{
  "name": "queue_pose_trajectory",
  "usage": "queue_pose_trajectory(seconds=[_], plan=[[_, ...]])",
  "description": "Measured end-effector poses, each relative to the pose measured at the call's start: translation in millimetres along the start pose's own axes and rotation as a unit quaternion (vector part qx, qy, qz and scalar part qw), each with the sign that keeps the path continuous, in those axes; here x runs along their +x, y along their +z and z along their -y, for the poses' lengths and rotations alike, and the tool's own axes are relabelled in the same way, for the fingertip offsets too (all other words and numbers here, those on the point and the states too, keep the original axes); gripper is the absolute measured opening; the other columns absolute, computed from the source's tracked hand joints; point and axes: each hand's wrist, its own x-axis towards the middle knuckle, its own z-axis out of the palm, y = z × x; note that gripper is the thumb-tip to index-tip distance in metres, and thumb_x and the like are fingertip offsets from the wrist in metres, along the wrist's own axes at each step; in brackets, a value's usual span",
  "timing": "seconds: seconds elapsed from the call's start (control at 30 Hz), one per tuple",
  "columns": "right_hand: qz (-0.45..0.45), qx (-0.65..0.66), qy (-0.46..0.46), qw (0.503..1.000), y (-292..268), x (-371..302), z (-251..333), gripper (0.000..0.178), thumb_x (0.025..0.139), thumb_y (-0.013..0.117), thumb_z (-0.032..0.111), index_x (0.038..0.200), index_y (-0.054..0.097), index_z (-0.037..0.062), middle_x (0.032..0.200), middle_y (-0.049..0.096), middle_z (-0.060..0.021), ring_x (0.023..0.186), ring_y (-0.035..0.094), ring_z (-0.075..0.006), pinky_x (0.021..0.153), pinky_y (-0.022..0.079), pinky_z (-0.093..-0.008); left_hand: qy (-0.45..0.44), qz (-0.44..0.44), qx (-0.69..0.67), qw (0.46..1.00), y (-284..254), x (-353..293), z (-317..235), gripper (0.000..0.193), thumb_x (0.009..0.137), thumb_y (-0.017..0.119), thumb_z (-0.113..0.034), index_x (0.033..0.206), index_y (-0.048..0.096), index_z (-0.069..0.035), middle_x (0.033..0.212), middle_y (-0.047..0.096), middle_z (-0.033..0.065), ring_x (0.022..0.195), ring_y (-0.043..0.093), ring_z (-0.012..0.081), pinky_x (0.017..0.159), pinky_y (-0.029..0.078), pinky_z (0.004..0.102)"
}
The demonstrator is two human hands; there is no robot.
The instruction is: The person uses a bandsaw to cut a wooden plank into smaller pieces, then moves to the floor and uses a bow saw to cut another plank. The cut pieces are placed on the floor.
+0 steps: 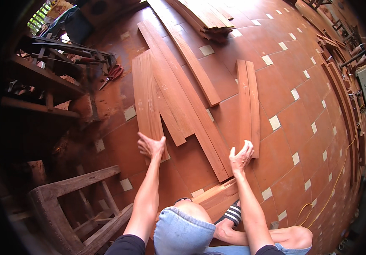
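— Left hand (151,148): fingers and thumb spread apart at the near end of the broad plank (146,97). Does it grip?

— It appears open; contact with the wood cannot be told with certainty. Right hand (241,157): fingers loosely curled at the near end of the narrow strips (243,97); whether it is closed on them cannot be told either.

— And the position of these pieces?

— All rest on the tiled floor (285,140). The broad plank lies toward the floor's left edge, beside the stepped board (171,110); the narrow strips lie nearer the floor's right edge, with the long boards (186,102) between the two hands.

— How should such a plank handle?

— As solid timber, judging by its grain: stiff, unlikely to sag, and of moderate weight, most awkward when lifted by one end. Its broad face looks smooth and may slide under a flat palm; its corners are probably the parts most easily dented.

— Best point of hold?

— Both long edges, thumb against one and fingers against the other. One hand near each end, or both astride the middle, should keep it level; an end hold suits tilting or dragging.
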Motion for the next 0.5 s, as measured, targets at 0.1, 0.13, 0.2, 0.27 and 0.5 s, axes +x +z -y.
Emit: queue_pose_trajectory(seconds=[0.1, 0.13, 0.2, 0.27, 0.5], plan=[[0.044, 0.034, -0.071, 0.996, 15.2, -16.6, 44.1, 0.073, 0.085, 0.082, 0.021, 0.146, 0.049, -0.0015, 0.147, 0.052, -0.0217, 0.136, 0.052, -0.0400, 0.117, 0.043, -0.0517, 0.018, -0.029, 0.002, 0.999, -0.7, -20.9, 53.7, 0.136, 0.064, 0.091, -0.046, 0.172, 0.016, -0.009, 0.147, 0.045, 0.0262, 0.138, 0.045, 0.0464, 0.115, 0.037, 0.0636], [0.064, 0.035, -0.085, 0.994, 22.9, -24.0, 58.1, 0.075, 0.085, 0.083, 0.023, 0.147, 0.048, -0.0015, 0.148, 0.052, -0.0218, 0.137, 0.051, -0.0401, 0.117, 0.043, -0.0516, 0.011, -0.023, 0.000, 1.000, 1.1, -29.2, 67.0, 0.136, 0.064, 0.091, -0.046, 0.171, 0.017, -0.008, 0.145, 0.046, 0.0258, 0.136, 0.046, 0.0460, 0.113, 0.038, 0.0628], [0.109, 0.042, -0.107, 0.987, 37.1, -35.0, 89.2, 0.079, 0.084, 0.085, 0.025, 0.148, 0.047, -0.0018, 0.151, 0.050, -0.0218, 0.140, 0.049, -0.0401, 0.118, 0.043, -0.0516, -0.010, -0.020, 0.012, 1.000, 5.0, -42.8, 92.3, 0.135, 0.064, 0.091, -0.047, 0.171, 0.018, -0.007, 0.143, 0.047, 0.0253, 0.133, 0.048, 0.0453, 0.111, 0.039, 0.0615], [0.160, 0.051, -0.116, 0.979, 54.8, -36.7, 110.6, 0.088, 0.083, 0.088, 0.030, 0.151, 0.043, -0.0023, 0.155, 0.046, -0.0225, 0.145, 0.045, -0.0413, 0.120, 0.042, -0.0518, -0.033, -0.024, 0.038, 0.998, 12.5, -50.7, 108.3, 0.136, 0.065, 0.092, -0.048, 0.170, 0.017, -0.007, 0.143, 0.047, 0.0249, 0.133, 0.048, 0.0450, 0.111, 0.039, 0.0610], [0.264, -0.003, -0.073, 0.962, 97.0, -7.9, 202.2, 0.121, 0.077, 0.095, 0.051, 0.162, 0.029, -0.0050, 0.170, 0.032, -0.0256, 0.159, 0.031, -0.0420, 0.130, 0.030, -0.0533, -0.054, 0.038, 0.060, 0.996, 15.3, -47.9, 121.6, 0.145, 0.066, 0.092, -0.049, 0.172, 0.003, -0.006, 0.150, 0.040, 0.0266, 0.137, 0.044, 0.0458, 0.114, 0.037, 0.0635]])
